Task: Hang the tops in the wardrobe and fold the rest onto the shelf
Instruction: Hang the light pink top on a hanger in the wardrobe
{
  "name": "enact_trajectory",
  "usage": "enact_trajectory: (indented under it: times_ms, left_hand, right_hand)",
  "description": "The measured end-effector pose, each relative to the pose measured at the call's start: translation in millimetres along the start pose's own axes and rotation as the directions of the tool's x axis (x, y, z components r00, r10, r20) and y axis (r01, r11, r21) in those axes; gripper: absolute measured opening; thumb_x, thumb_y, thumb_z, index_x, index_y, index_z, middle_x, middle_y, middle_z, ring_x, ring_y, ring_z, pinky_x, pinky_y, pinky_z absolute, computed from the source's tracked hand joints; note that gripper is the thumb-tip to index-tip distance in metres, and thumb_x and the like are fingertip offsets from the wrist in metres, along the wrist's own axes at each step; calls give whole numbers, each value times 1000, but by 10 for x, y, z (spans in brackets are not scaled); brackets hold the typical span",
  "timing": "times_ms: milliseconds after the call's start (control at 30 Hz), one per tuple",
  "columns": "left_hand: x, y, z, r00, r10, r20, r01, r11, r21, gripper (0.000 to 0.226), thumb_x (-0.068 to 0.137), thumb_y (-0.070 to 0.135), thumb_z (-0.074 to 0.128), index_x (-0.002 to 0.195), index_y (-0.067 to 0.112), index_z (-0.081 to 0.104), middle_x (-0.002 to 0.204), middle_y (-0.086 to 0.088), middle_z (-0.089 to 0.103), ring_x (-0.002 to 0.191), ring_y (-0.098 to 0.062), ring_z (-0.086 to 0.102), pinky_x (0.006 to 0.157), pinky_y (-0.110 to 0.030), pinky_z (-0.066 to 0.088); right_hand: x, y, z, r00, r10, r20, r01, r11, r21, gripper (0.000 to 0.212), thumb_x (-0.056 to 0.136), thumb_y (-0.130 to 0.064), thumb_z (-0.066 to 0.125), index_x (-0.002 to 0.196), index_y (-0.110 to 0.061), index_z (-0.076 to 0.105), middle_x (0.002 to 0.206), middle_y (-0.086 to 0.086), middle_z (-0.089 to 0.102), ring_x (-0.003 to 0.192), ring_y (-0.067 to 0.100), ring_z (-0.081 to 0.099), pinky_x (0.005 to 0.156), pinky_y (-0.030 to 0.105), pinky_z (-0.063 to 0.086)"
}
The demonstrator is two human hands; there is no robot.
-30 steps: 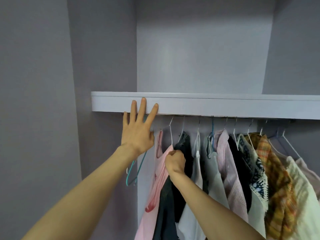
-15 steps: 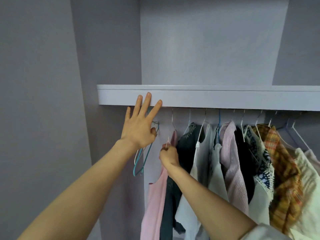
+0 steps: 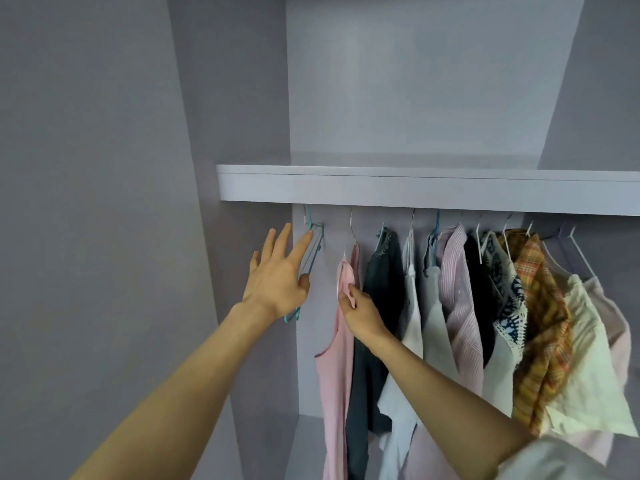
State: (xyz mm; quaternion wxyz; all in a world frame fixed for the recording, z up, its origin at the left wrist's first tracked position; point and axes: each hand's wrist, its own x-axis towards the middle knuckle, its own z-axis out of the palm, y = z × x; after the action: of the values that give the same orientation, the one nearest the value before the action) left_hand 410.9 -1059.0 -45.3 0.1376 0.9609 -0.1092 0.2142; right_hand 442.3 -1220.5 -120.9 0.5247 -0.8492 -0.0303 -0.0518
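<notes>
A pink sleeveless top hangs on a white hanger at the left end of a row of tops under the wardrobe shelf. My right hand pinches the pink top's shoulder between thumb and fingers. My left hand is raised with its fingers spread straight, touching the empty teal hangers that hang at the far left. A dark top hangs right behind my right hand.
Further right hang a white top, a pink striped shirt, a black top, a patterned lace top, an orange plaid shirt and cream tops. The wardrobe's side wall stands at the left. The upper compartment sits above the shelf.
My left hand has come down from the shelf's front edge to the teal hangers. My right hand has let the pink top's hanger sit on the rail and now holds its shoulder.
</notes>
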Motion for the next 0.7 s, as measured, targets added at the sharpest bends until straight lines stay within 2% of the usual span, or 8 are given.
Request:
enact_trajectory:
  times_ms: [133, 233, 300, 433, 500, 633, 700]
  left_hand:
    - [-454, -46, 183, 994, -101, 35, 106, 980, -169, 66, 94, 23, 51, 150, 29, 16, 158, -3, 6, 145, -26, 4, 115, -50, 18]
    - [-842, -62, 391, 983, -176, 58, 185, 953, -242, 58, 92, 20, 54, 145, 19, 32, 149, -10, 26, 135, -33, 29, 110, -45, 29]
    - [-1088, -52, 538, 973, -191, 126, 218, 943, -252, 53, 92, 18, 54, 142, 16, 37, 147, -9, 30, 133, -31, 33, 110, -41, 29]
    - [-1664, 12, 715, 944, -262, 203, 307, 922, -235, 47, 95, 21, 49, 141, 18, 40, 148, -4, 33, 135, -25, 34, 111, -36, 29]
    - [-2018, 26, 718, 918, -323, 229, 370, 905, -210, 46, 95, 22, 48, 141, 19, 40, 147, -2, 36, 133, -24, 37, 109, -33, 31]
    - [-2697, -6, 630, 843, -489, 225, 526, 837, -151, 44, 95, 21, 47, 139, 17, 43, 143, -4, 43, 127, -25, 45, 104, -36, 37]
    - [-3080, -10, 565, 792, -577, 198, 606, 783, -143, 41, 95, 21, 48, 137, 18, 47, 140, -4, 47, 124, -26, 49, 102, -36, 39]
  right_hand:
    - [-341, 181, -101, 997, 3, 77, 5, 995, -100, 48, 101, -20, 38, 147, -16, 29, 151, 6, 34, 137, 23, 35, 113, 32, 28]
    - [-580, 338, -175, 990, 30, 136, -2, 979, -203, 40, 99, -14, 38, 139, -12, 42, 140, 8, 48, 127, 21, 46, 100, 21, 34]
    - [-746, 423, -198, 985, 42, 169, 2, 968, -251, 35, 98, -12, 39, 131, -9, 51, 131, 8, 56, 119, 23, 51, 95, 20, 37]
    - [-1106, 498, -94, 952, 23, 306, 72, 953, -294, 29, 97, -10, 39, 115, -5, 61, 119, 9, 64, 113, 24, 56, 99, 30, 42]
    - [-1313, 511, 54, 904, 2, 427, 141, 942, -304, 28, 96, -10, 39, 111, -2, 61, 115, 12, 65, 110, 27, 57, 97, 32, 42]
    - [-1677, 489, 376, 776, -36, 630, 288, 909, -302, 30, 97, -14, 38, 115, -10, 63, 120, 3, 64, 112, 21, 57, 86, 23, 41]
    - [-1876, 504, 534, 703, -64, 708, 352, 897, -269, 30, 97, -14, 40, 116, -9, 63, 120, 5, 64, 113, 20, 57, 88, 22, 40]
